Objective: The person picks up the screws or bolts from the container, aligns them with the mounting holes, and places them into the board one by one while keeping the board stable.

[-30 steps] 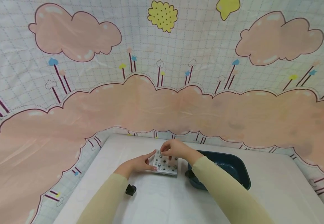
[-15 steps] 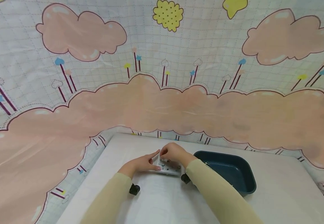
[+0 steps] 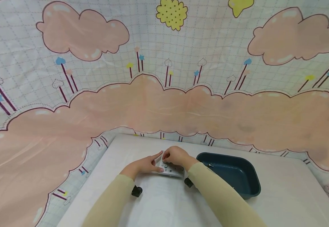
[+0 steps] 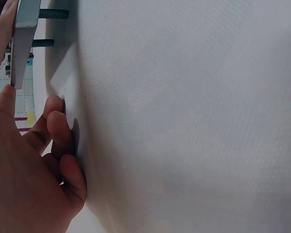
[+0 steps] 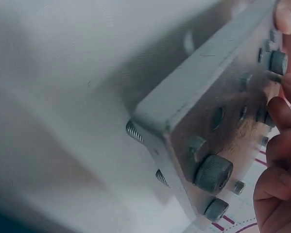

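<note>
A silver metal block (image 3: 171, 171) with several socket-head bolts (image 5: 214, 173) set in its face is at the far middle of the table. Threaded bolt ends (image 4: 53, 13) stick out of its underside. My left hand (image 3: 144, 165) holds the block by its left side, thumb and index finger spread along it; the other fingers are loosely bent below. Over the block's far left part, my right hand (image 3: 178, 155) pinches a small metal screw (image 5: 275, 76) by the fingertips. Those fingers hide much of the screw and the block's far right part in the head view.
A dark blue tray (image 3: 249, 171) stands right of the block, partly behind the right sleeve, with a small shiny piece (image 3: 211, 165) inside. A white cloth covers the table (image 3: 158, 201). A printed curtain (image 3: 181, 110) hangs behind it.
The right hand has come lower onto the block, with its fingers closer to the face. The left hand keeps its hold. The whole head view has shifted slightly.
</note>
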`<control>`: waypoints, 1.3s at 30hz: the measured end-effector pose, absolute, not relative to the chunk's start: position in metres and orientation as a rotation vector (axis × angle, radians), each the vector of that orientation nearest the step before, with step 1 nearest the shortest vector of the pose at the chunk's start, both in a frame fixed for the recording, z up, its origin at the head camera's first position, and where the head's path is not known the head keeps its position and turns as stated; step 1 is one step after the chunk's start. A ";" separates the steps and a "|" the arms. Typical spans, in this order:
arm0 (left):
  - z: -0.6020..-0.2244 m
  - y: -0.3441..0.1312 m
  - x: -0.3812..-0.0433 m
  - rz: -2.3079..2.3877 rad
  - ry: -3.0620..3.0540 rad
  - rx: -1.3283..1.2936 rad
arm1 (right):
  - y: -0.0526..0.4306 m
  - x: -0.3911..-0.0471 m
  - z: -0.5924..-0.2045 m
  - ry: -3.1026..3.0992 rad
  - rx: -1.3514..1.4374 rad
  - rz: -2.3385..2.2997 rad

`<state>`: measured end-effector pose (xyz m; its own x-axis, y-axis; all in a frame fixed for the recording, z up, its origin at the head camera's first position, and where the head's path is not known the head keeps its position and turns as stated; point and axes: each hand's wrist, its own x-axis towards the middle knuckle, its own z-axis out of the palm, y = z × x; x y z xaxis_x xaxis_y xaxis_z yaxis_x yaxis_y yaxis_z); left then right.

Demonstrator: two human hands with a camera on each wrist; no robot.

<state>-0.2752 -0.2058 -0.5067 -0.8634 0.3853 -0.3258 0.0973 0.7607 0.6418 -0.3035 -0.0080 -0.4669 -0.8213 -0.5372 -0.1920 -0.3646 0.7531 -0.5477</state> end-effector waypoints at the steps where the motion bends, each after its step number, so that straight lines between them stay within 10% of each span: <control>1: -0.507 -0.205 -0.276 0.881 2.511 0.367 | -0.008 -0.303 -0.468 2.621 -0.703 -0.693; 21: -0.506 -0.203 -0.272 0.872 2.516 0.322 | 0.023 -0.309 -0.442 2.641 -0.748 -0.710; 39: -0.504 -0.200 -0.273 0.858 2.533 0.295 | 0.169 -0.295 -0.439 2.660 -0.828 -0.647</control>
